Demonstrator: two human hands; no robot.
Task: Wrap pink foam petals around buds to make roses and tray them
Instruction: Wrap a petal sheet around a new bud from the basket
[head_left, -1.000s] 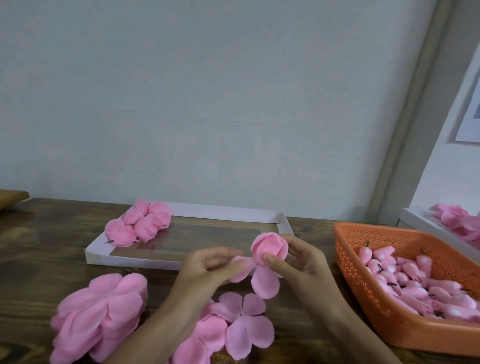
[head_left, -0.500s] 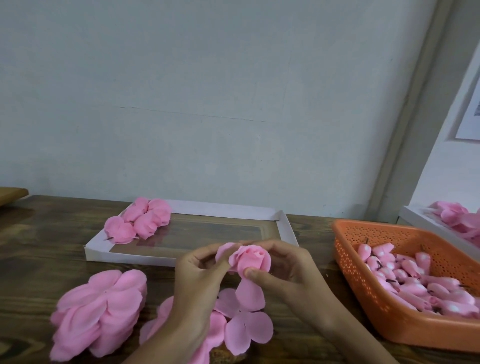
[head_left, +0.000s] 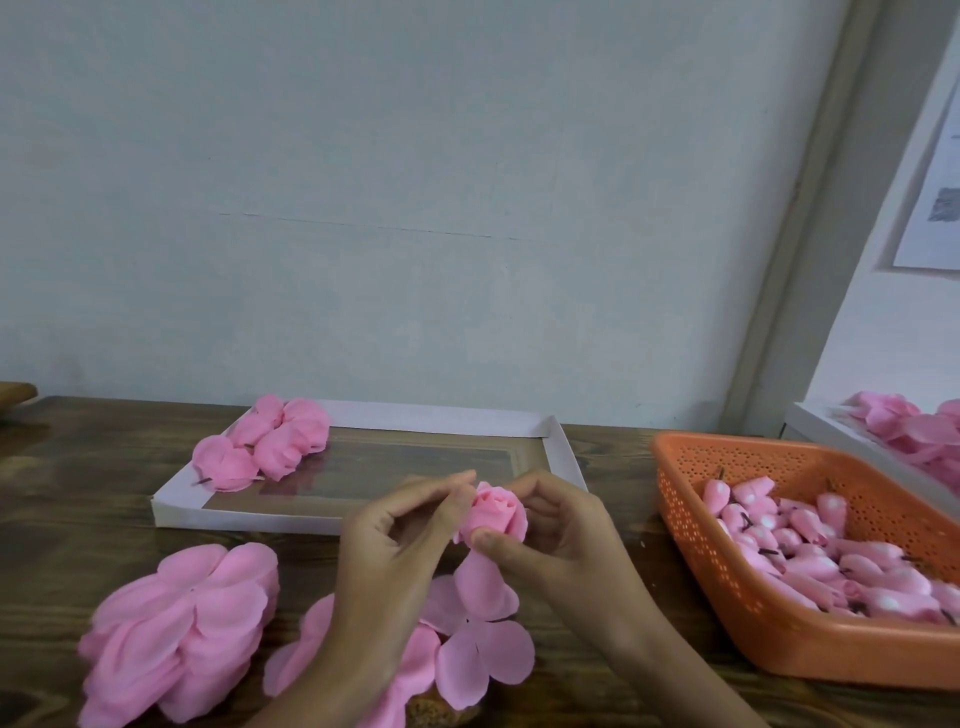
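A tray (head_left: 249, 514) lies near the back edge of the counter (head_left: 78, 519), with finished roses (head_left: 270, 447) in its back left corner. A stack of petals (head_left: 176, 634) lies at the front left corner, with loose petals (head_left: 483, 660) to the right of it. Between these and the tray, the left hand (head_left: 395, 545) and the right hand (head_left: 566, 540) hold a rose (head_left: 496, 514). A basket (head_left: 779, 660) with buds (head_left: 810, 545) in it stands at the right edge, and a second tray (head_left: 831, 441) is behind it.

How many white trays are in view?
2. One white tray is central, finished roses in its far-left corner; the second white tray is at the right edge, behind the orange basket, partly cropped.
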